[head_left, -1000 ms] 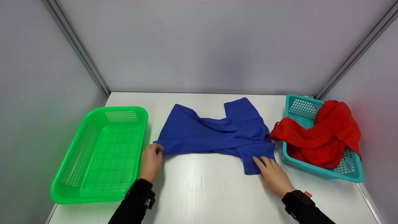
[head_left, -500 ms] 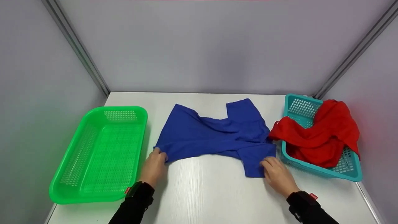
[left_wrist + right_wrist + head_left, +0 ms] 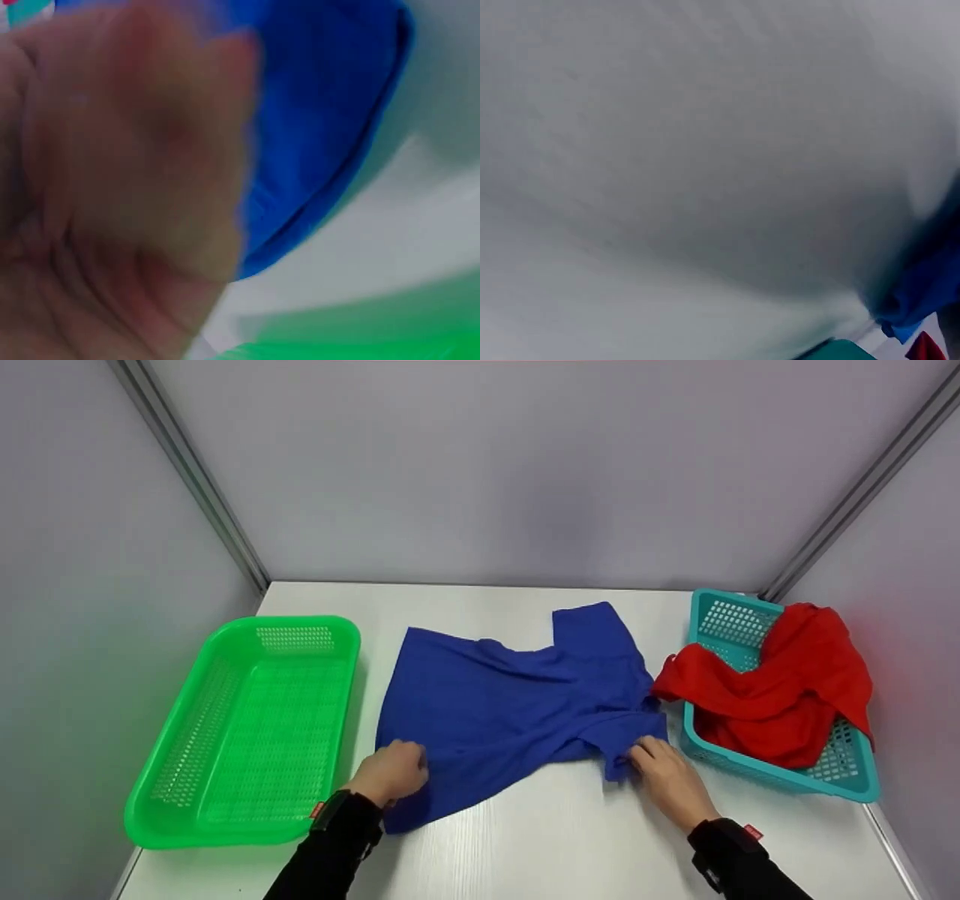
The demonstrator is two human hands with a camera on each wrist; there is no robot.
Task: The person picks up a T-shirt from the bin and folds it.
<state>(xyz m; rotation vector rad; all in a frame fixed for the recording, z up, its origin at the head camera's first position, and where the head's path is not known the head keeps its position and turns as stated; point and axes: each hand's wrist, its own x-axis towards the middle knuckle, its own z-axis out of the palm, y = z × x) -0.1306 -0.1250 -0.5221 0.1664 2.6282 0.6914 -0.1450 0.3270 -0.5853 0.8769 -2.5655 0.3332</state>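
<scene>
A blue T-shirt [image 3: 487,697] lies spread on the white table, its hem to the left and its sleeves to the right. Over the near left part of the shirt, by the hem, is my left hand [image 3: 394,771] with its fingers bent; its fingertips are hidden in the head view. The left wrist view shows that hand blurred in front of the hem, so any grip on the cloth is unclear. My right hand [image 3: 667,780] pinches the near sleeve [image 3: 615,735], which is bunched up. Only a bit of blue cloth [image 3: 922,292] shows in the right wrist view.
To the left stands a green plastic basket [image 3: 352,660] with nothing in it. On the right a turquoise basket [image 3: 780,784] holds a red garment [image 3: 810,682], part of which hangs over the rim towards the shirt. Grey walls [image 3: 480,472] enclose the table.
My left hand has moved nearer and slightly right. The shirt's folded near side has opened out towards me. The near sleeve has bunched up at my right hand, which has barely moved.
</scene>
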